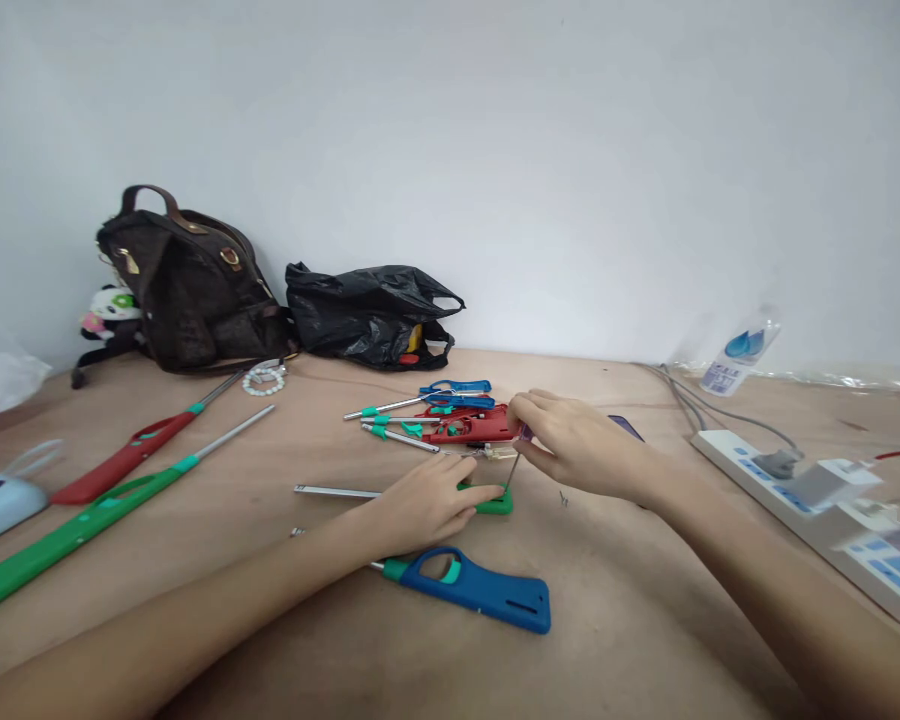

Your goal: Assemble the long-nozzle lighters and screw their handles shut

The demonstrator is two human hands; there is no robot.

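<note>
My left hand (429,498) presses down on a green lighter (497,502) and covers most of its body; its metal tube pokes out to the left. In my right hand (562,440) is a thin screwdriver (514,470), held near upright, its tip at the handle end of the green lighter. Just in front of my left hand lies a blue lighter (495,595), long-nosed and whole-looking. Behind my hands are opened lighter parts: red shells (476,425), blue shells (457,395) and metal tubes. Small screws (563,498) rest right of the screwdriver.
A red lighter (131,455) and another green lighter (82,528) lie at left. Along the wall stand a dark backpack (187,290) and a black plastic bag (360,310). A white power strip (802,510) with plugs and cords runs along the right, near a plastic bottle (741,350).
</note>
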